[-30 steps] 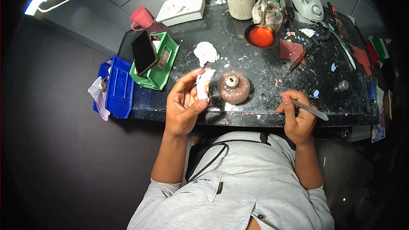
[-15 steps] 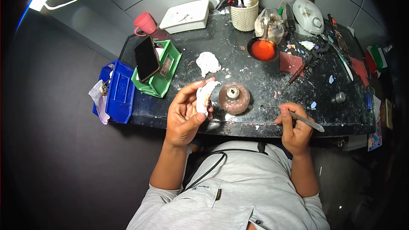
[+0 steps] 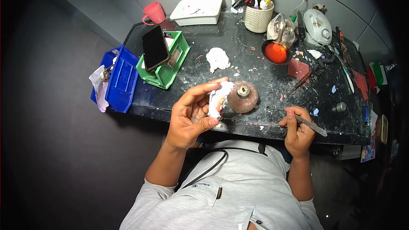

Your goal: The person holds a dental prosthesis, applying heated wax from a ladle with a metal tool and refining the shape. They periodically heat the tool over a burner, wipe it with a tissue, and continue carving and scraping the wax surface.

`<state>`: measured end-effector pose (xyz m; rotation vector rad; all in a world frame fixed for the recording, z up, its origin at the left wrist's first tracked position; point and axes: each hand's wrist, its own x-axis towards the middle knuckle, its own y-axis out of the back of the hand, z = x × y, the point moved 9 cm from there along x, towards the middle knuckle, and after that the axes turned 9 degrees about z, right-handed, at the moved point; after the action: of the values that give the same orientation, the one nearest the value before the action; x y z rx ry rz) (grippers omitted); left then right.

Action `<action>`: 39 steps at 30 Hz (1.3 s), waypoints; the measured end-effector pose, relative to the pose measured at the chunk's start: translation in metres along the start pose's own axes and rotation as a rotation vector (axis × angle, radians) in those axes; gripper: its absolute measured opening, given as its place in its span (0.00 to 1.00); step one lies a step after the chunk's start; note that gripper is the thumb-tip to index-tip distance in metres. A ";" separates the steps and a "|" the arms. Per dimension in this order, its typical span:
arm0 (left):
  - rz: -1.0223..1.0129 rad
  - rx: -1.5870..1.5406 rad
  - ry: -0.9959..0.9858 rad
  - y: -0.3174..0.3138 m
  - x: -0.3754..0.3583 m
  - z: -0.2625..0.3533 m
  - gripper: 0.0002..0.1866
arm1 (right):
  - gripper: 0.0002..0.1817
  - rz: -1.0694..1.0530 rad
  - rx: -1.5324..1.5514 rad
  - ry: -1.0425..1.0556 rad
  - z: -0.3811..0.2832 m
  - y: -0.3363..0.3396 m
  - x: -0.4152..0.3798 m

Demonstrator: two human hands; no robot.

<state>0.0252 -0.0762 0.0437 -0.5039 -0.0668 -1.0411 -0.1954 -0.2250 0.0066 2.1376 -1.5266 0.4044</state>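
Observation:
My left hand [image 3: 190, 113] holds a white plaster dental cast [image 3: 216, 102] with pink wax on it, between thumb and fingertips. The cast is held up in front of the desk edge, its far side hidden. Just beyond it stands a round, pinkish spirit lamp [image 3: 247, 102] with a metal neck and no visible flame. My right hand [image 3: 298, 130] is closed around a slim metal wax spatula [image 3: 313, 127], its thin tip pointing left toward the lamp. A white plaster lump [image 3: 217, 59] lies on the desk behind the cast.
A ladle of red wax [image 3: 276, 53] stands near a pink wax sheet [image 3: 298, 68] and a brown-handled tool [image 3: 303, 80]. At left are a green bin [image 3: 172, 70] with a phone [image 3: 155, 48] and a blue bin [image 3: 121, 81]. Behind are a pink mug [image 3: 154, 13] and white tray [image 3: 197, 17].
The view has shifted, so the desk items sit farther right in the picture. The cast is turned slightly, showing more pink. Both hands keep their grips.

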 end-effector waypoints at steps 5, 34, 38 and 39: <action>-0.011 0.079 -0.037 0.006 0.009 -0.009 0.33 | 0.08 0.004 -0.005 0.012 -0.001 0.000 0.000; -0.303 0.716 -0.423 -0.021 0.059 -0.007 0.43 | 0.05 -0.013 0.029 0.054 -0.002 0.004 0.002; -0.322 0.730 -0.446 -0.024 0.058 -0.005 0.43 | 0.05 -0.017 0.026 0.052 -0.003 0.003 0.003; -0.328 0.748 -0.466 -0.026 0.057 -0.004 0.43 | 0.05 -0.017 0.027 0.050 -0.003 0.003 0.003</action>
<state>0.0323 -0.1341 0.0662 -0.0355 -0.9425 -1.1075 -0.1976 -0.2265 0.0107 2.1431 -1.4818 0.4711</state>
